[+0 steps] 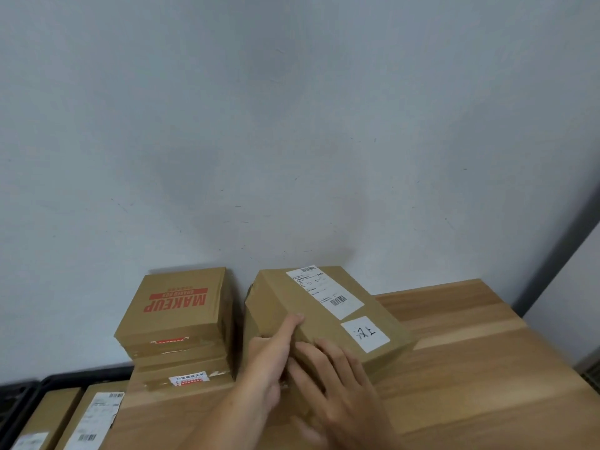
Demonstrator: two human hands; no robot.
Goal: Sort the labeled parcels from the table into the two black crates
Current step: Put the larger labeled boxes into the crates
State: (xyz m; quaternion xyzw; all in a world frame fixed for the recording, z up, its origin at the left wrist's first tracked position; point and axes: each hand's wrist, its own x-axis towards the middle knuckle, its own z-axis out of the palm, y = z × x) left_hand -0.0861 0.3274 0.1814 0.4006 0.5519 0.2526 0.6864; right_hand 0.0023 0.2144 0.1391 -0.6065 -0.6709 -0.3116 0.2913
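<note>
- Starting at the far left, I note the corner of a black crate (16,397) at the frame edge. Its contents are not visible to me.
- Next to it sits a second black crate (81,377), beside the left edge of the tabletop (470,368). Two brown parcels lie side by side inside: the left crated parcel (48,414) and the right crated parcel (94,417), each with a white label.
- A stack of cardboard boxes (181,336) stands on the tabletop's rear left, against the wall (292,125). The top box reads MAKEUP in red, upside down from my view.
- Just right of the stack is the parcel (324,319), long, brown and set at an angle, its far end near the wall. I cannot tell whether its base rests on the tabletop.
- Its top face carries a white shipping label (328,293) and a square handwritten tag (365,332).
- The left hand (269,362) holds the parcel's near left corner, with one digit along the top edge and the others hidden.
- The right hand (331,381) lies flat on the parcel's near end, fingers straight and spread, slightly blurred.
</note>
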